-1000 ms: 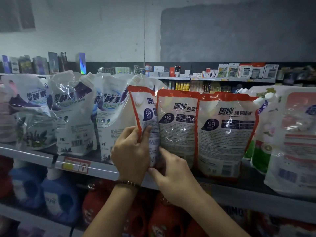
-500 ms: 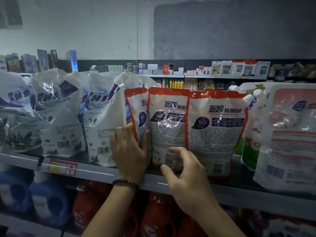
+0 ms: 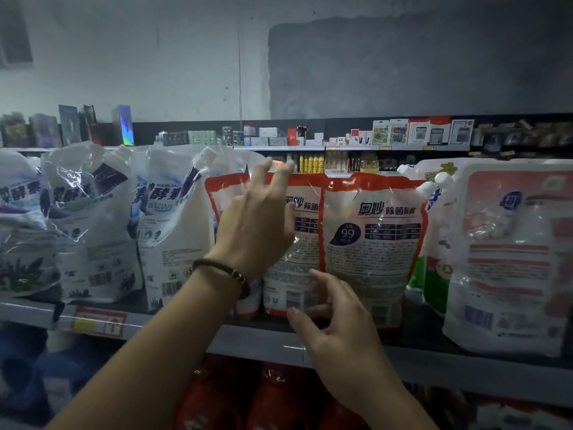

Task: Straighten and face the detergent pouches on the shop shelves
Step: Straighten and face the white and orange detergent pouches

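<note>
Our left hand [image 3: 257,231] is open, fingers straight and spread, tips at the top edge of the middle red pouch [image 3: 305,256]. Our right hand [image 3: 338,324] curls at that pouch's lower right corner; we cannot tell whether it pinches. The pouch stands upright on the shelf [image 3: 248,336], long axis vertical, between our two hands, its right edge behind the neighbouring red pouch [image 3: 372,243]. We judge both ends are within reach for squaring it.

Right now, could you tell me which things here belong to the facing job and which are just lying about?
Job: red-edged pouches, white-and-purple pouches, left hand, right hand, shelf.
Bystanders: red bottles below, boxed goods behind, price tag.
</note>
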